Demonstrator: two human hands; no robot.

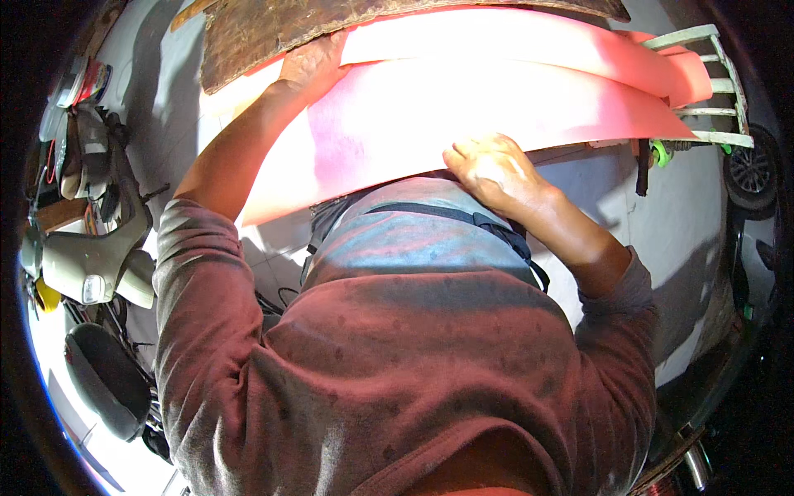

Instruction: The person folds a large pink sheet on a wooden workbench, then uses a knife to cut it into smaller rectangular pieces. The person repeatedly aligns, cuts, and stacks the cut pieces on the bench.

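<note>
A wide, glossy pink sheet (384, 124) lies before me, its middle washed out by bright light. A second pink layer (496, 34) overlaps it on the far side, and its right end curls. At the upper left my left hand (317, 62) rests on the pink material beside a worn wooden board (267, 40). Its fingertips are hidden, so its grip is unclear. My right hand (493, 170) is at the sheet's near edge, close to my waist, with its fingers curled over that edge.
A white slatted rack (726, 87) supports the sheet's right end. On the left stand a pale motor scooter (80, 260) and a dark seat (108, 378). A vehicle wheel (750, 167) is at the far right. Pale floor tiles (676, 198) show below the rack.
</note>
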